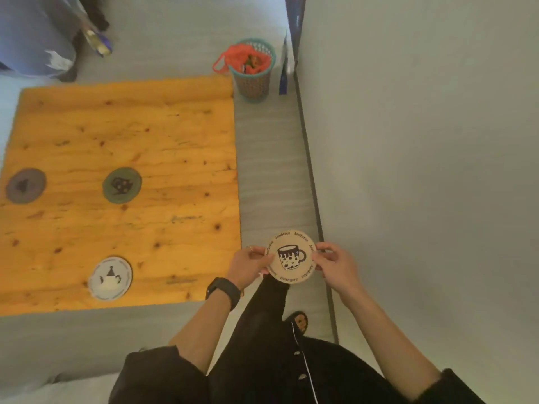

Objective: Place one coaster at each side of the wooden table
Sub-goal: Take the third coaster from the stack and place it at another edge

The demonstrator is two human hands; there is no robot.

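Note:
A beige round coaster (290, 257) with a black mug drawing is held in the air to the right of the wooden table (175, 135), over the grey floor. My left hand (250, 263) pinches its left edge and my right hand (335, 265) pinches its right edge. Three coasters lie on the table: a white one (110, 278) near the front edge, a green one (122, 185) in the middle, and a grey-purple one (26, 185) at the left.
A teal basket (253, 70) with an orange bag stands on the floor past the table's far right corner. A pale wall (423, 141) runs close along the right. Another person's feet (96, 39) are at the far left.

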